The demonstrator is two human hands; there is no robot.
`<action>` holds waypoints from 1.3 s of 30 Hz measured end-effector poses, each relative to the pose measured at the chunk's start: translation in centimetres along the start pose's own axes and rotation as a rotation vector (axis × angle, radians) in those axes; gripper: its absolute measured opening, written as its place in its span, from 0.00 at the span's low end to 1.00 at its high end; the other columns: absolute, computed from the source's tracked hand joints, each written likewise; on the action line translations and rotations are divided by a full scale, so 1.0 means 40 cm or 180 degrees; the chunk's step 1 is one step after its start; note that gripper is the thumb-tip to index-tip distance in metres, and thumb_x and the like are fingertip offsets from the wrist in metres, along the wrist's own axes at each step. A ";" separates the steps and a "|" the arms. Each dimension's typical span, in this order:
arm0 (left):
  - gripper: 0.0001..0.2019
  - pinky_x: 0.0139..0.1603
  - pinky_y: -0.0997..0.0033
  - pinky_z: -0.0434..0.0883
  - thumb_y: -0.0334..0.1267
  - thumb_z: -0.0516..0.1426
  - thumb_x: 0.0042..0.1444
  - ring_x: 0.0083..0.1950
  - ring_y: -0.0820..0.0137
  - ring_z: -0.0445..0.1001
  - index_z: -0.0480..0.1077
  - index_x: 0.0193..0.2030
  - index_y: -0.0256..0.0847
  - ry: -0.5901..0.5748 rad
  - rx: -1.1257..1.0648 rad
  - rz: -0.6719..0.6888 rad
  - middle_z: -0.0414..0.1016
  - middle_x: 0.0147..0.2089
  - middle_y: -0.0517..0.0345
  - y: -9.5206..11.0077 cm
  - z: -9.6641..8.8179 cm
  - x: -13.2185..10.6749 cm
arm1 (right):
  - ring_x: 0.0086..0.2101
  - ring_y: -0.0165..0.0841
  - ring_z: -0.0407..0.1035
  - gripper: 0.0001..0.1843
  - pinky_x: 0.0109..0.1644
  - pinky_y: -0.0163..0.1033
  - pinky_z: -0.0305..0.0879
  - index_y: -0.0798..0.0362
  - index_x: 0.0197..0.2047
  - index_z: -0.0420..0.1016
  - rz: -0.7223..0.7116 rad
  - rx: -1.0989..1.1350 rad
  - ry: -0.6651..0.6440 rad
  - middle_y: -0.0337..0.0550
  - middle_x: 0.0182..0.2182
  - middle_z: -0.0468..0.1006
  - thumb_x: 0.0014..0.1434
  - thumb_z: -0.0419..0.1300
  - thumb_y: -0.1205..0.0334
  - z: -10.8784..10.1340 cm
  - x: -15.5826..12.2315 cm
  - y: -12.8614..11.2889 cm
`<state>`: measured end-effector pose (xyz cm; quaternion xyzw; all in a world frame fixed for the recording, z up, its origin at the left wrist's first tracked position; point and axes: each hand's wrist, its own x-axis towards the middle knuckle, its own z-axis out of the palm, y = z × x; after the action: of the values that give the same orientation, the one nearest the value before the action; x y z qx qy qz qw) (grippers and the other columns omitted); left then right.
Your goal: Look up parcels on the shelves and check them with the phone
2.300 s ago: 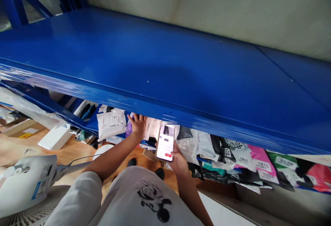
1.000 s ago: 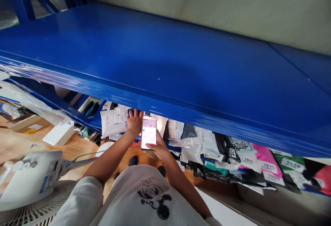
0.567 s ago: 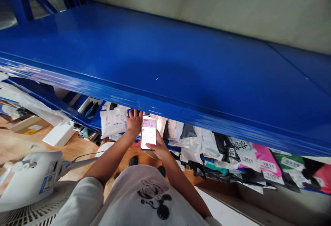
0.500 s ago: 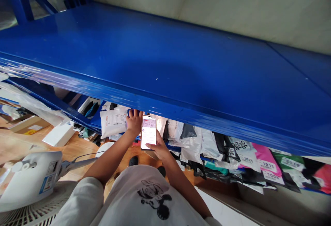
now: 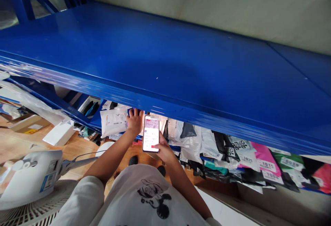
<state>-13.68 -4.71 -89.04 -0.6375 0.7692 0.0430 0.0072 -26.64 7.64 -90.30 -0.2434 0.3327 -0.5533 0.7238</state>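
Note:
My right hand (image 5: 164,150) is closed around a smartphone (image 5: 151,134) with a lit white screen, held upright just under the front lip of the blue top shelf (image 5: 165,64). My left hand (image 5: 134,121) reaches under that shelf with fingers spread, resting on parcels beside a white mailer bag (image 5: 114,121) with a printed label. Its fingertips are partly hidden by the shelf edge.
A row of white, black, pink and green labelled mailer bags (image 5: 243,158) fills the lower shelf to the right. A white standing fan (image 5: 28,181) sits at lower left. Cardboard and white boxes (image 5: 58,134) lie on the wooden floor at left.
The right hand brought the phone left and closer to the left hand, then shifted it slightly down and right. The left hand stays on the parcels.

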 end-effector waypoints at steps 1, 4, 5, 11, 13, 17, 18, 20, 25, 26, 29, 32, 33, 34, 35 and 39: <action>0.24 0.52 0.48 0.68 0.29 0.50 0.60 0.64 0.44 0.58 0.64 0.63 0.45 0.0021 -0.0002 -0.0003 0.60 0.67 0.41 0.000 0.003 0.000 | 0.52 0.51 0.73 0.39 0.55 0.55 0.70 0.43 0.56 0.68 0.0004 0.0020 0.0024 0.41 0.51 0.80 0.38 0.62 0.73 -0.002 -0.007 -0.005; 0.25 0.51 0.48 0.68 0.28 0.51 0.58 0.62 0.43 0.60 0.64 0.63 0.45 0.0053 0.0001 -0.0014 0.61 0.66 0.41 -0.001 0.009 0.001 | 0.53 0.49 0.73 0.42 0.57 0.54 0.68 0.41 0.58 0.67 -0.0029 0.0041 0.0109 0.39 0.54 0.78 0.38 0.63 0.76 -0.011 -0.030 -0.018; 0.26 0.50 0.48 0.69 0.28 0.51 0.57 0.61 0.43 0.60 0.65 0.63 0.45 0.0049 0.0006 -0.0016 0.61 0.66 0.41 -0.002 0.009 0.001 | 0.53 0.49 0.73 0.43 0.57 0.54 0.68 0.40 0.58 0.66 -0.0048 0.0047 0.0132 0.39 0.54 0.78 0.38 0.64 0.76 -0.014 -0.039 -0.022; 0.29 0.50 0.50 0.69 0.31 0.56 0.55 0.61 0.44 0.60 0.62 0.65 0.47 -0.0042 0.0033 0.0024 0.55 0.69 0.43 -0.004 0.007 0.004 | 0.53 0.54 0.73 0.43 0.56 0.59 0.68 0.41 0.62 0.63 -0.0275 0.0026 0.0196 0.44 0.55 0.78 0.43 0.68 0.72 -0.051 -0.108 -0.064; 0.28 0.50 0.49 0.69 0.31 0.56 0.55 0.61 0.43 0.60 0.62 0.65 0.47 -0.0072 0.0043 0.0009 0.53 0.71 0.43 -0.003 0.006 0.005 | 0.54 0.54 0.72 0.42 0.56 0.59 0.69 0.42 0.63 0.63 -0.0355 -0.0056 0.0353 0.46 0.56 0.77 0.45 0.68 0.71 -0.071 -0.135 -0.080; 0.29 0.51 0.49 0.69 0.31 0.57 0.55 0.62 0.43 0.59 0.61 0.65 0.47 -0.0132 0.0053 -0.0024 0.50 0.72 0.43 0.000 0.006 0.007 | 0.54 0.52 0.72 0.47 0.55 0.57 0.70 0.41 0.67 0.57 -0.0384 -0.0149 0.0655 0.47 0.53 0.80 0.47 0.68 0.71 -0.110 -0.182 -0.099; 0.30 0.51 0.49 0.69 0.31 0.57 0.54 0.62 0.43 0.59 0.61 0.65 0.47 -0.0148 0.0057 -0.0032 0.50 0.72 0.43 0.001 0.006 0.007 | 0.54 0.52 0.72 0.47 0.55 0.57 0.71 0.41 0.67 0.56 -0.0415 -0.0148 0.0750 0.47 0.52 0.80 0.46 0.68 0.70 -0.117 -0.190 -0.100; 0.30 0.51 0.48 0.69 0.31 0.57 0.54 0.63 0.42 0.58 0.61 0.65 0.46 -0.0177 0.0065 -0.0047 0.49 0.72 0.42 0.002 0.005 0.008 | 0.53 0.52 0.73 0.48 0.55 0.58 0.71 0.41 0.67 0.57 -0.0500 -0.0146 0.0968 0.46 0.53 0.80 0.45 0.68 0.70 -0.125 -0.201 -0.103; 0.28 0.51 0.49 0.68 0.31 0.56 0.55 0.63 0.43 0.58 0.62 0.64 0.46 -0.0198 0.0088 -0.0080 0.48 0.73 0.42 0.008 -0.001 0.006 | 0.53 0.53 0.73 0.49 0.55 0.59 0.70 0.40 0.67 0.59 -0.0528 -0.0213 0.1137 0.45 0.50 0.81 0.42 0.67 0.70 -0.111 -0.208 -0.115; 0.28 0.51 0.49 0.68 0.32 0.56 0.56 0.63 0.43 0.58 0.62 0.64 0.46 -0.0186 0.0091 -0.0078 0.47 0.73 0.42 0.010 -0.002 0.004 | 0.53 0.52 0.73 0.49 0.57 0.58 0.69 0.40 0.67 0.59 -0.0523 -0.0190 0.1132 0.44 0.51 0.81 0.42 0.67 0.70 -0.107 -0.209 -0.117; 0.27 0.51 0.48 0.69 0.37 0.56 0.58 0.63 0.43 0.58 0.62 0.64 0.47 -0.0091 0.0052 -0.0013 0.46 0.73 0.43 0.012 0.001 0.001 | 0.53 0.53 0.73 0.49 0.57 0.59 0.69 0.40 0.67 0.59 -0.0492 -0.0028 0.1087 0.44 0.52 0.81 0.42 0.67 0.70 -0.102 -0.211 -0.118; 0.22 0.49 0.46 0.70 0.41 0.52 0.62 0.62 0.43 0.59 0.64 0.62 0.46 0.0034 -0.0066 0.0030 0.46 0.73 0.44 0.007 0.005 0.001 | 0.53 0.54 0.72 0.47 0.56 0.61 0.69 0.42 0.67 0.58 -0.0483 0.0079 0.0937 0.47 0.51 0.81 0.44 0.66 0.69 -0.108 -0.213 -0.113; 0.21 0.49 0.47 0.70 0.41 0.52 0.62 0.62 0.43 0.59 0.65 0.62 0.46 0.0060 -0.0104 0.0030 0.46 0.73 0.44 0.003 0.005 0.001 | 0.53 0.53 0.72 0.46 0.56 0.61 0.69 0.42 0.66 0.59 -0.0500 0.0091 0.0898 0.47 0.51 0.81 0.44 0.66 0.69 -0.110 -0.214 -0.110; 0.21 0.50 0.47 0.71 0.42 0.52 0.62 0.63 0.43 0.59 0.65 0.62 0.45 0.0084 -0.0138 0.0035 0.46 0.73 0.44 -0.001 0.004 0.002 | 0.53 0.53 0.72 0.45 0.57 0.61 0.69 0.41 0.65 0.61 -0.0514 0.0103 0.0867 0.46 0.50 0.81 0.44 0.66 0.69 -0.113 -0.214 -0.108; 0.22 0.50 0.47 0.71 0.42 0.54 0.60 0.63 0.44 0.59 0.65 0.62 0.45 0.0087 -0.0171 0.0052 0.46 0.74 0.44 -0.005 0.001 0.002 | 0.53 0.52 0.72 0.43 0.57 0.60 0.68 0.41 0.63 0.63 -0.0509 0.0110 0.0845 0.45 0.50 0.81 0.43 0.66 0.69 -0.114 -0.213 -0.106; 0.31 0.56 0.36 0.66 0.42 0.64 0.51 0.68 0.39 0.54 0.64 0.63 0.50 -0.0104 -0.0208 -0.0018 0.44 0.75 0.45 -0.011 -0.011 -0.008 | 0.53 0.53 0.73 0.39 0.57 0.60 0.68 0.39 0.59 0.66 -0.0422 0.0118 0.0715 0.43 0.52 0.80 0.43 0.65 0.70 -0.107 -0.199 -0.091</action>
<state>-13.16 -4.53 -88.59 -0.6388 0.7653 0.0785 -0.0009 -33.51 14.39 -88.80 -0.1879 0.3846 -0.6297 0.6482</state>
